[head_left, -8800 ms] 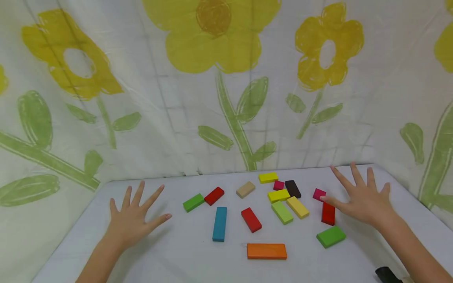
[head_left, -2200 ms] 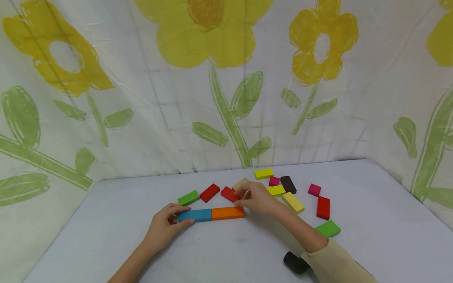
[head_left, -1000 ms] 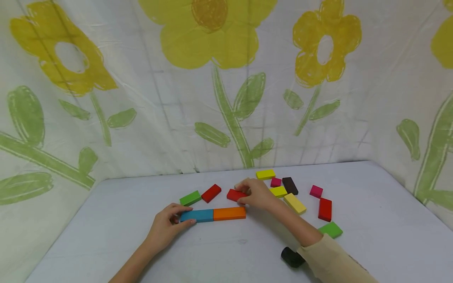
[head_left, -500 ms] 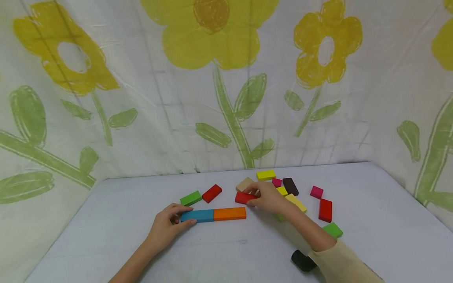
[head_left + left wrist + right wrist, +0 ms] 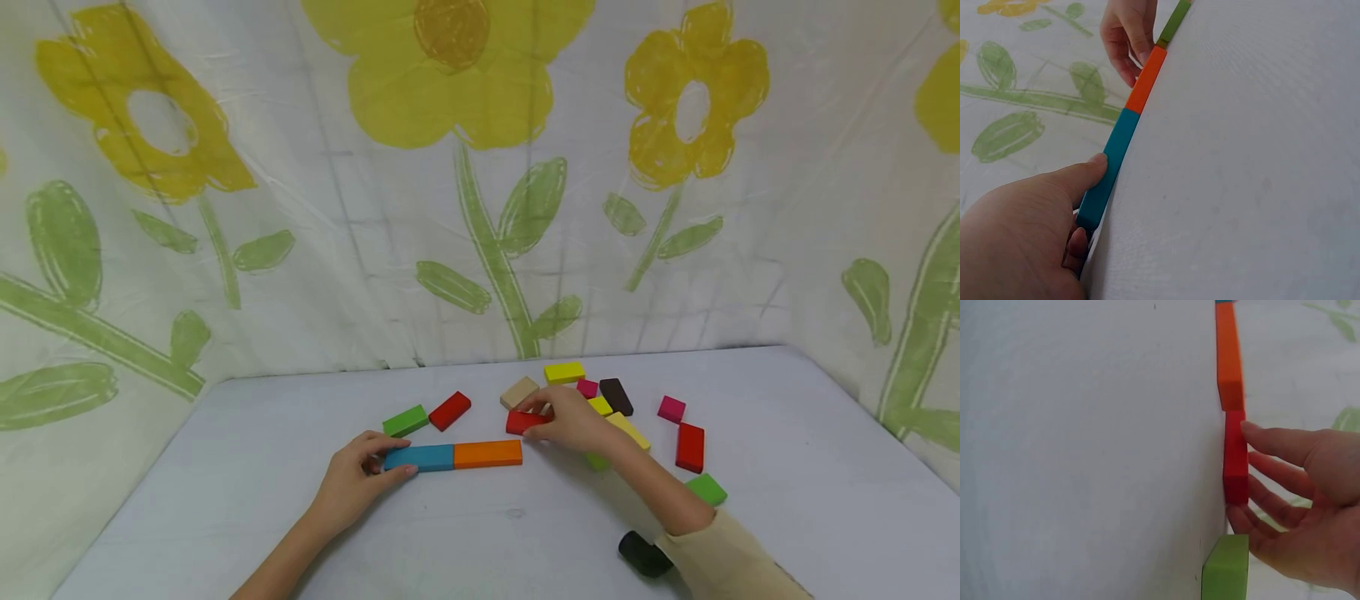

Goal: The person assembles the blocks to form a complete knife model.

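A blue block (image 5: 423,457) and an orange block (image 5: 487,453) lie end to end in a row on the white table. My left hand (image 5: 352,479) holds the blue block's left end between thumb and fingers. Beyond the orange block's right end, my right hand (image 5: 573,421) pinches a red block (image 5: 522,422); its right part is hidden by the fingers in the head view. In the right wrist view the thumb lies on the red block (image 5: 1235,450), with fingers around its far side. A light green block (image 5: 1227,572) sits close by, mostly hidden under the right arm in the head view.
A green block (image 5: 405,421) and another red block (image 5: 450,411) lie behind the row. A beige block (image 5: 519,392), yellow blocks (image 5: 564,372) and a dark block (image 5: 617,397) cluster behind my right hand. A black object (image 5: 643,554) is beside the right sleeve.
At first both hands were spread open, with blue and orange blocks apart; these now touch end to end. Over the last second my right hand has shifted the red block rightward. Left hand stays put.
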### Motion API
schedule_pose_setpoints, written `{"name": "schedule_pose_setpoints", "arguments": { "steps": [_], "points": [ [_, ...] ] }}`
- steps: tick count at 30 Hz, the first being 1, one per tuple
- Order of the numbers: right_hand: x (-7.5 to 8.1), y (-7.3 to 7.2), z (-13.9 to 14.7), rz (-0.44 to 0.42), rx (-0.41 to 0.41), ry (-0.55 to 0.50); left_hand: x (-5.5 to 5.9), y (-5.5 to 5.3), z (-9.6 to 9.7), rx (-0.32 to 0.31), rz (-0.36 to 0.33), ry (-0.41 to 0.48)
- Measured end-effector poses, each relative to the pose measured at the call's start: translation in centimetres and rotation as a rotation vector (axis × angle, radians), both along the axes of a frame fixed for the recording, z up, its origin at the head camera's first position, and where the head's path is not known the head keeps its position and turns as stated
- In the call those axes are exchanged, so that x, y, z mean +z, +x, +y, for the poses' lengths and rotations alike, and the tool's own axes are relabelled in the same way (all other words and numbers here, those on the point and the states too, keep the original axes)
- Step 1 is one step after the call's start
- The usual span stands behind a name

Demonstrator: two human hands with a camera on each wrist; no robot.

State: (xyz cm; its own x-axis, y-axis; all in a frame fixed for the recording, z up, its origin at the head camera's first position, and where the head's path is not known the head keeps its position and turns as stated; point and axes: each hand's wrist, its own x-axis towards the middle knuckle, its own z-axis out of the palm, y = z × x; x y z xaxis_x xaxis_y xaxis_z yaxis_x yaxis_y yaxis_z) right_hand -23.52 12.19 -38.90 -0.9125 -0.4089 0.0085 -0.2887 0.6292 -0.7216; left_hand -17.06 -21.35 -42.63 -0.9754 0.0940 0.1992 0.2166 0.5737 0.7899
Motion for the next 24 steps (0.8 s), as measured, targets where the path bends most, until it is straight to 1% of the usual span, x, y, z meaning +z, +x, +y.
{"name": "schedule_pose_setpoints", "arguments": {
  "steps": [4,9,24],
  "points": [
    [-0.1,-0.1,-0.5,0.012,-0.004,0.007,-0.1,0.0,0.0,0.001,-0.003,0.005],
    [-0.1,0.2,-0.2,0.035,0.005,0.02,-0.2,0.0,0.0,-0.003,-0.001,0.004],
    [0.1,1.4,1.6,0.005,0.042,0.047,-0.2,-0.1,-0.1,-0.007,0.004,0.009]
  ]
}}
